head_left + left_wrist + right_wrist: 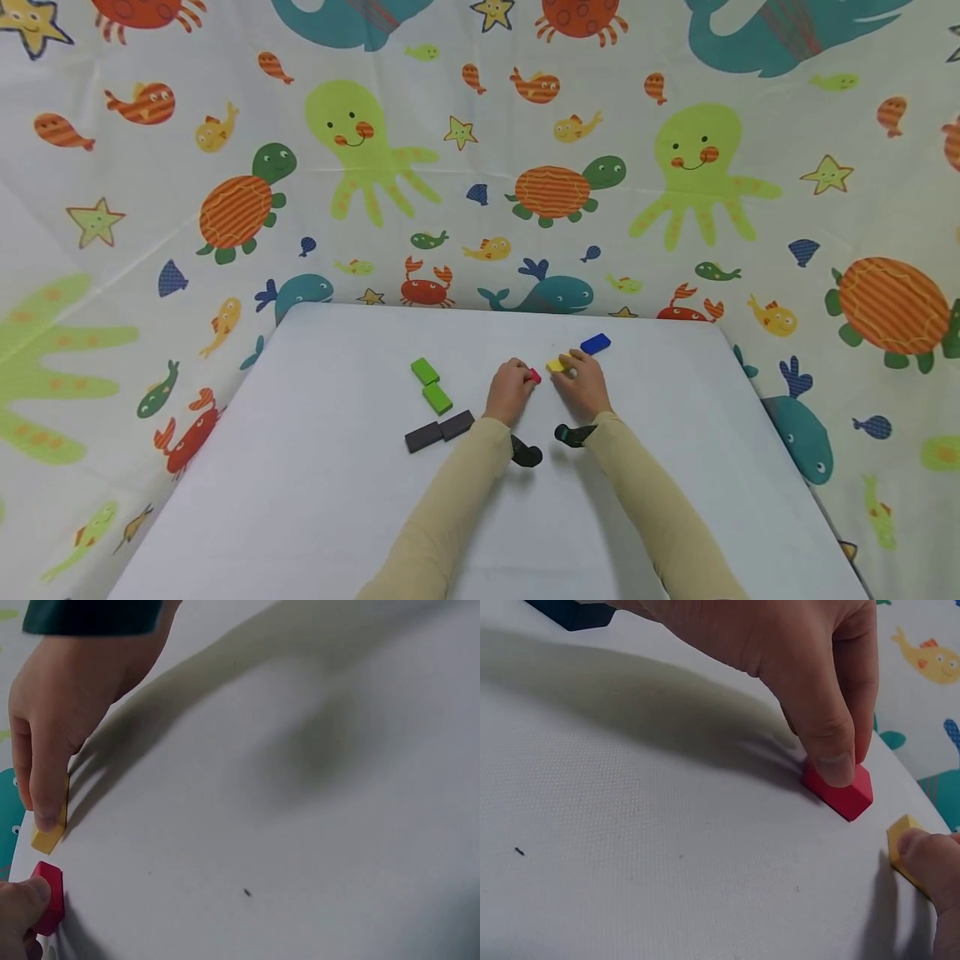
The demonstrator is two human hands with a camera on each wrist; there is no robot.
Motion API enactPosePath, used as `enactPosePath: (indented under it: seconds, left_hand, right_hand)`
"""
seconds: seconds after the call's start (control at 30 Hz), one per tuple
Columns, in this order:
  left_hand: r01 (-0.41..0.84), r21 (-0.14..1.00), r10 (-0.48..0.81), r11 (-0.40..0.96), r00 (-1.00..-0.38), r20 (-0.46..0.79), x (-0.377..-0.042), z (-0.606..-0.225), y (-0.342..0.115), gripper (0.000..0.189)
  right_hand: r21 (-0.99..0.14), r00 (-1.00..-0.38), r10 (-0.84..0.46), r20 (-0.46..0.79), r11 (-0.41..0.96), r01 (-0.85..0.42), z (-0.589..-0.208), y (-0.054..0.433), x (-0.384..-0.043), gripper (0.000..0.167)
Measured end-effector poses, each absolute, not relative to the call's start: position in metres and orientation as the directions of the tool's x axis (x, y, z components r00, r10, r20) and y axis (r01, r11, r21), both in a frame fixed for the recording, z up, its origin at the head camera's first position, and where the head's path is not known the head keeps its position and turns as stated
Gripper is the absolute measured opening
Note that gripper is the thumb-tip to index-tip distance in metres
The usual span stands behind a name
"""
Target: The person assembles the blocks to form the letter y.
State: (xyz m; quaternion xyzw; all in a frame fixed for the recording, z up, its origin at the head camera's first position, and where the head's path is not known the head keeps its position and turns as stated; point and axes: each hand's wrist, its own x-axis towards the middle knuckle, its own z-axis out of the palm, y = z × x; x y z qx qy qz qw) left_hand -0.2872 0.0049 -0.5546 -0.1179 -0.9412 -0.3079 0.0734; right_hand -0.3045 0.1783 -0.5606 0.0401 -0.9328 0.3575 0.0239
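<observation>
My left hand [511, 392] pinches a small red block [535, 376] between thumb and fingers, low over the white table. A little to the right, my right hand [582, 382] pinches a yellow block [555, 366]. In the left wrist view a narrow gap parts the end of the red block [49, 898] from that of the yellow block [49, 838]. The right wrist view has the left thumb on the long side of the red block [840, 793], with the yellow block [904, 846] partly covered by the right thumb.
A blue block [596, 343] lies just beyond the right hand. Left of the left hand are two green blocks [437, 398] placed corner to corner and two dark grey blocks [423, 437] end to end. Behind the white table [300, 500] hangs a sea-animal cloth [465, 225].
</observation>
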Motion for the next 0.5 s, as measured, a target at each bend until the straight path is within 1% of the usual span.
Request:
enactPosePath:
  seconds: [0.27,0.5]
  left_hand:
    - [0.235,0.574,0.151,0.784,-0.97,0.19,-0.2841,-0.5489,0.0069,0.013]
    - [0.244,0.553,0.153,0.797,-0.967,0.206,-0.2829,-0.5494,0.0078,0.011]
  right_hand:
    - [-0.671,-0.996,-0.089,0.023,0.737,-0.082,-0.5599,0.1777,-0.3061,0.047]
    - [-0.673,-0.996,-0.085,0.027,0.735,-0.081,-0.56,0.177,-0.3037,0.047]
